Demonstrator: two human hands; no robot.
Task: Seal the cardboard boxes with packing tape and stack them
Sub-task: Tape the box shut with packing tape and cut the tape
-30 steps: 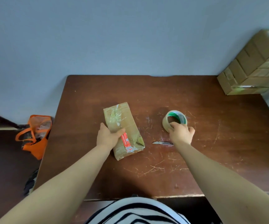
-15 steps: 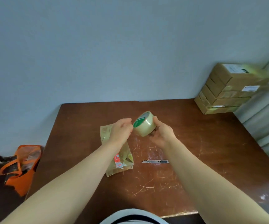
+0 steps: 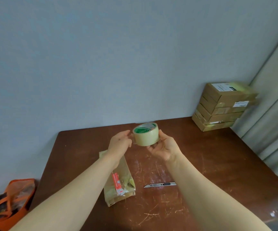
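I hold a roll of clear packing tape (image 3: 146,135) with a green core above the brown table (image 3: 218,164). My right hand (image 3: 164,148) cradles the roll from below and the right side. My left hand (image 3: 120,144) touches the roll's left side with its fingertips, seemingly pinching at the tape's edge. Below my left forearm a flat cardboard box (image 3: 119,184) with a red label lies on the table, partly hidden by the arm.
A utility knife (image 3: 160,184) lies on the table right of the box. A stack of several sealed cardboard boxes (image 3: 221,105) stands at the table's far right corner, by a curtain. An orange bag (image 3: 9,204) sits on the floor at the left.
My right hand lifted the tape roll off the table and my left hand left the box and came to the roll. The camera tilted upward.
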